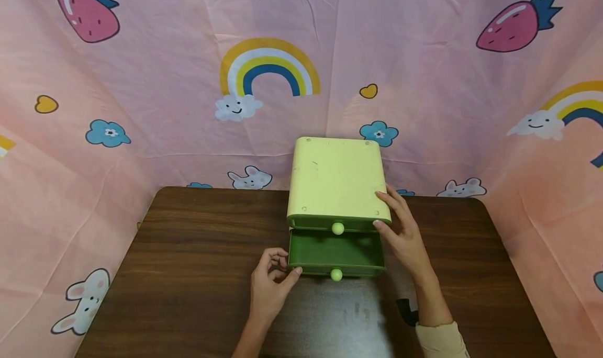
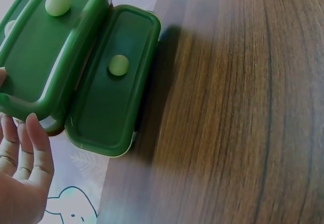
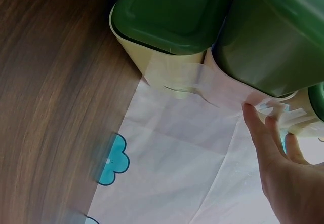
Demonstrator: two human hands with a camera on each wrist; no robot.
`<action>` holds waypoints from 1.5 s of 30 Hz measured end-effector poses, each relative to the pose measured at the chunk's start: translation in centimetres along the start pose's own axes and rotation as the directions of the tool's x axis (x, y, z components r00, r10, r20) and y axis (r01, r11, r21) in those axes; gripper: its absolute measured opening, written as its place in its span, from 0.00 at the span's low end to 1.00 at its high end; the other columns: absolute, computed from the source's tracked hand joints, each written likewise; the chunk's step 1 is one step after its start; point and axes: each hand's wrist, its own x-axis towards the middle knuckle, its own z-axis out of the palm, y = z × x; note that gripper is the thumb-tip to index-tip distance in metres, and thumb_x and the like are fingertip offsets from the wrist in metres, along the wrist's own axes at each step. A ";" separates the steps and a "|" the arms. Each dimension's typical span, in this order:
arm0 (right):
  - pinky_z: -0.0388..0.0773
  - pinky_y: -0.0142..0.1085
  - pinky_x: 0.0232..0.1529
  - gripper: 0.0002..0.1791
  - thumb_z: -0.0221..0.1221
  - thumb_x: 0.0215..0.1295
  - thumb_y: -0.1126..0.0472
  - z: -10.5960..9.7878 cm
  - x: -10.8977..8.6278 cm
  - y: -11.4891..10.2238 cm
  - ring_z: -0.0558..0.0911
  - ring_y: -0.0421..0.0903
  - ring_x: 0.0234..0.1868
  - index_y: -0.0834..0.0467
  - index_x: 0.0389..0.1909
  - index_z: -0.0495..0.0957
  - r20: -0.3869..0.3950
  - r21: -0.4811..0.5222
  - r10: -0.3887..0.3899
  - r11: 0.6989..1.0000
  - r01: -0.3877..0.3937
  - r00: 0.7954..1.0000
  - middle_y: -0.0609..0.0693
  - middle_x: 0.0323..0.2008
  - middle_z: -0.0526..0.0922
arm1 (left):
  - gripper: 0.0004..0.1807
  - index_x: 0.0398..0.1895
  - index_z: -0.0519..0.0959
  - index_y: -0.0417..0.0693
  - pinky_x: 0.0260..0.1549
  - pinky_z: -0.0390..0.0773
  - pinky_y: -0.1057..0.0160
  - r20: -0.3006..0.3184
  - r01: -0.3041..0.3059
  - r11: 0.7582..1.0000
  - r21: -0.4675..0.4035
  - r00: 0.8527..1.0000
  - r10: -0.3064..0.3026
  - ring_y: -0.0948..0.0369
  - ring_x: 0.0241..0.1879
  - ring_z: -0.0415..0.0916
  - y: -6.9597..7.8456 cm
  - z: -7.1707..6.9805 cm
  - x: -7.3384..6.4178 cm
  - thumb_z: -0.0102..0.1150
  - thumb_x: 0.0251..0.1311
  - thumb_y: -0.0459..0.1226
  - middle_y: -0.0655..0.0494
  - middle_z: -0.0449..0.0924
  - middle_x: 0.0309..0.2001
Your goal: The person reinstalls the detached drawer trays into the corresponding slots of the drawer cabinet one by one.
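Observation:
A pale yellow drawer cabinet stands on the table, its green middle drawer pulled out with nothing seen inside. Another drawer with a round knob sits closed below it. My left hand pinches the left front corner of the pulled-out drawer, thumb on the front and fingers at the side. My right hand rests on the cabinet's right front edge, thumb by the front corner and a fingertip on the top. In the right wrist view its fairly straight fingers touch the cabinet's side, which has clear tape on it.
The dark wood table reaches out on both sides of the cabinet. Behind and around it hangs a pink cloth printed with rainbows, strawberries and rabbits. A small black piece shows beside my right wrist.

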 end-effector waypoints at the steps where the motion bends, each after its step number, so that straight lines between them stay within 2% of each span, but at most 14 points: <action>1: 0.59 0.30 0.68 0.35 0.58 0.67 0.75 0.0 0.0 0.0 0.52 0.49 0.77 0.55 0.73 0.65 0.000 -0.001 0.000 1.000 0.000 1.000 0.49 0.77 0.52 | 0.17 0.40 0.76 0.35 0.30 0.81 0.58 -0.007 -0.004 1.000 0.001 1.000 0.004 0.54 0.34 0.75 0.0 0.0 0.0 0.72 0.48 0.22 0.48 0.75 0.34; 6: 0.59 0.30 0.68 0.35 0.58 0.66 0.75 0.0 0.0 -0.2 0.52 0.49 0.77 0.54 0.73 0.65 -0.003 -0.016 0.009 1.000 -0.009 1.000 0.48 0.77 0.53 | 0.14 0.32 0.74 0.37 0.36 0.82 0.55 -0.032 -0.030 1.000 0.006 0.999 0.030 0.55 0.35 0.77 -0.1 0.2 0.1 0.72 0.50 0.23 0.49 0.76 0.33; 14: 0.59 0.29 0.68 0.33 0.58 0.66 0.75 0.2 0.2 -2.1 0.53 0.53 0.76 0.60 0.72 0.65 -0.006 0.007 0.013 1.000 -0.013 1.000 0.57 0.76 0.52 | 0.13 0.32 0.74 0.35 0.38 0.82 0.53 -0.042 -0.052 0.998 -0.031 0.998 0.051 0.58 0.36 0.76 -0.5 0.5 0.5 0.70 0.51 0.23 0.48 0.74 0.33; 20: 0.60 0.27 0.67 0.35 0.58 0.66 0.77 0.1 0.2 -0.9 0.53 0.50 0.76 0.57 0.73 0.65 -0.004 0.005 0.005 1.000 -0.005 1.000 0.52 0.77 0.52 | 0.12 0.32 0.74 0.36 0.38 0.82 0.54 -0.035 -0.044 0.998 -0.035 0.998 0.043 0.59 0.37 0.75 -0.7 0.5 0.8 0.70 0.52 0.23 0.49 0.74 0.33; 27: 0.61 0.30 0.68 0.35 0.58 0.67 0.75 0.0 0.0 0.2 0.53 0.49 0.76 0.54 0.73 0.65 0.003 0.020 0.009 1.000 -0.009 1.000 0.48 0.77 0.52 | 0.15 0.33 0.73 0.41 0.37 0.82 0.56 -0.042 -0.017 0.999 -0.030 0.999 0.015 0.57 0.35 0.76 -3.8 0.8 1.3 0.74 0.51 0.27 0.51 0.74 0.33; 29: 0.61 0.30 0.68 0.35 0.58 0.67 0.75 0.0 -0.1 0.2 0.53 0.49 0.76 0.54 0.73 0.65 0.003 0.023 0.011 1.000 -0.011 1.000 0.48 0.77 0.52 | 0.16 0.34 0.74 0.44 0.36 0.81 0.59 -0.047 -0.024 0.999 -0.021 0.999 0.023 0.59 0.35 0.76 -4.3 0.9 1.4 0.76 0.50 0.30 0.53 0.75 0.33; 30: 0.61 0.30 0.68 0.35 0.58 0.67 0.75 0.0 -0.1 0.1 0.53 0.49 0.76 0.54 0.73 0.65 0.001 0.021 0.012 1.000 -0.012 1.000 0.48 0.77 0.52 | 0.16 0.36 0.75 0.43 0.36 0.81 0.58 -0.049 -0.026 1.000 -0.016 0.998 0.025 0.57 0.35 0.76 -3.9 0.9 1.5 0.76 0.50 0.30 0.52 0.75 0.34; 33: 0.62 0.30 0.67 0.34 0.58 0.67 0.75 0.0 -0.1 0.1 0.53 0.49 0.76 0.55 0.73 0.65 -0.001 0.026 0.011 1.000 -0.011 1.000 0.49 0.77 0.52 | 0.20 0.44 0.78 0.46 0.35 0.81 0.58 -0.063 -0.043 0.999 -0.019 0.997 0.041 0.56 0.35 0.76 -4.2 1.1 1.8 0.77 0.49 0.32 0.51 0.75 0.35; 38: 0.62 0.30 0.67 0.35 0.57 0.66 0.77 0.0 -0.1 -0.1 0.53 0.50 0.76 0.57 0.73 0.65 -0.003 0.035 0.009 0.999 -0.009 1.000 0.51 0.77 0.51 | 0.33 0.58 0.75 0.41 0.33 0.82 0.55 -0.085 -0.065 0.998 -0.018 0.994 0.063 0.54 0.34 0.74 -3.4 1.6 2.1 0.78 0.46 0.30 0.46 0.74 0.35; 42: 0.62 0.29 0.67 0.34 0.56 0.66 0.79 0.1 0.1 -0.9 0.53 0.51 0.76 0.61 0.73 0.64 0.004 0.049 -0.003 0.999 0.003 1.000 0.56 0.77 0.51 | 0.36 0.60 0.73 0.34 0.33 0.82 0.51 -0.091 -0.074 0.997 -0.023 0.993 0.072 0.49 0.33 0.74 -2.0 1.7 2.3 0.78 0.45 0.28 0.41 0.73 0.35; 45: 0.62 0.27 0.66 0.33 0.56 0.66 0.79 0.2 0.2 -2.2 0.54 0.52 0.76 0.64 0.72 0.63 0.011 0.060 -0.013 0.998 0.012 1.000 0.60 0.76 0.50 | 0.35 0.60 0.75 0.35 0.32 0.81 0.48 -0.101 -0.090 0.996 -0.021 0.991 0.087 0.49 0.33 0.74 -2.6 1.8 2.6 0.78 0.44 0.28 0.41 0.73 0.35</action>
